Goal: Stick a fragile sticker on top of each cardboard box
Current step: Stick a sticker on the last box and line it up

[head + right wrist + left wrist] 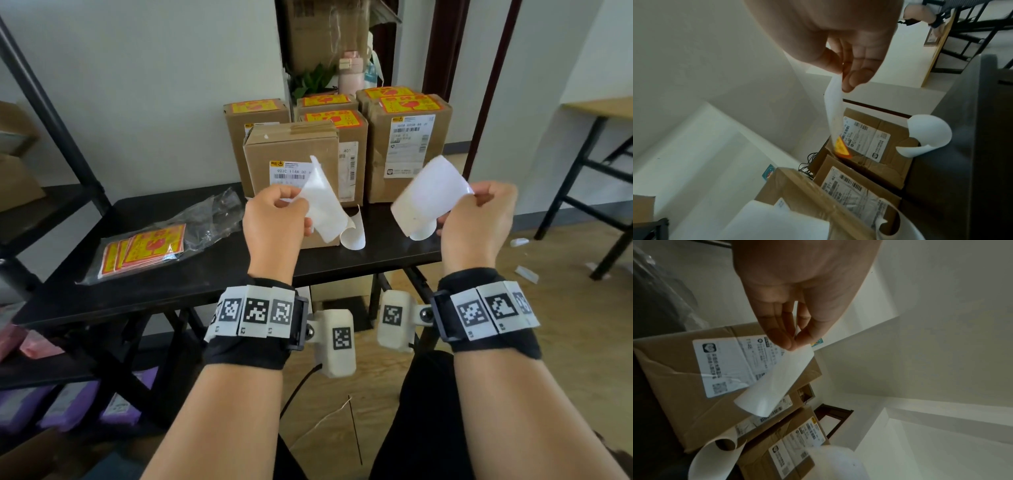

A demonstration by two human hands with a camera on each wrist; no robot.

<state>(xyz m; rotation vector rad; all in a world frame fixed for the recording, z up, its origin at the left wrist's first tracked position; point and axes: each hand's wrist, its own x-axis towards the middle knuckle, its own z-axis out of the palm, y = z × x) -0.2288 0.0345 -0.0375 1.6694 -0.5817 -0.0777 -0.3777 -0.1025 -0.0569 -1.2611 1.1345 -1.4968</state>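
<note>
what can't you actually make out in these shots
- Printed face of the sticker in the right hand: turned away in the head view; the right wrist view shows only a yellow-red corner.
- Whether the white sheet in the left hand is bare backing: only white sides show.
- Shipping label text on the unstickered front box: partly covered by the sheet, too small.
- Sticker count in the plastic bag: overlapped.

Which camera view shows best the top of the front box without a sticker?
The head view: the front box shows its bare taped top whole. The left wrist view shows only its labelled side; the right wrist view shows part of that top, blurred.
</note>
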